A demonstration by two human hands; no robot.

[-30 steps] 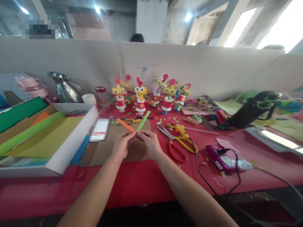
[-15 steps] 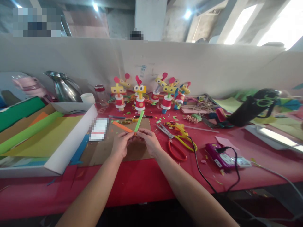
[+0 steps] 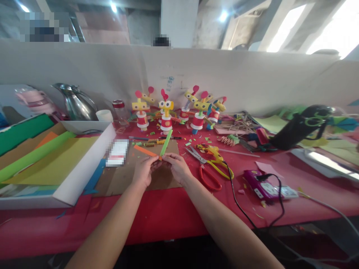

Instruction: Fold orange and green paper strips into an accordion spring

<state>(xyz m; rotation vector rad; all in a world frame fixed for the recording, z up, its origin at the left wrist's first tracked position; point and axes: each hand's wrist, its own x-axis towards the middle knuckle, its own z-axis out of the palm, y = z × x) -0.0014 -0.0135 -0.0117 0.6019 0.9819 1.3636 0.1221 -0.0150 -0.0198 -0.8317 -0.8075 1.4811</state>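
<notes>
Strong glare at upper right, ceiling lamps [image 3: 223, 16] flaring, edges stretched, fine detail soft

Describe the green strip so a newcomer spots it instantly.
Find the brown cardboard on the red table. Over it, the left hand and right hand are close together. The green strip sticks up between them, tilted slightly right; the orange strip beside it slants left.

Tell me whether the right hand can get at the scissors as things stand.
Probably yes: the scissors lie beside the right hand, red handle uncovered, but that hand would first have to release the paper strips.
</notes>
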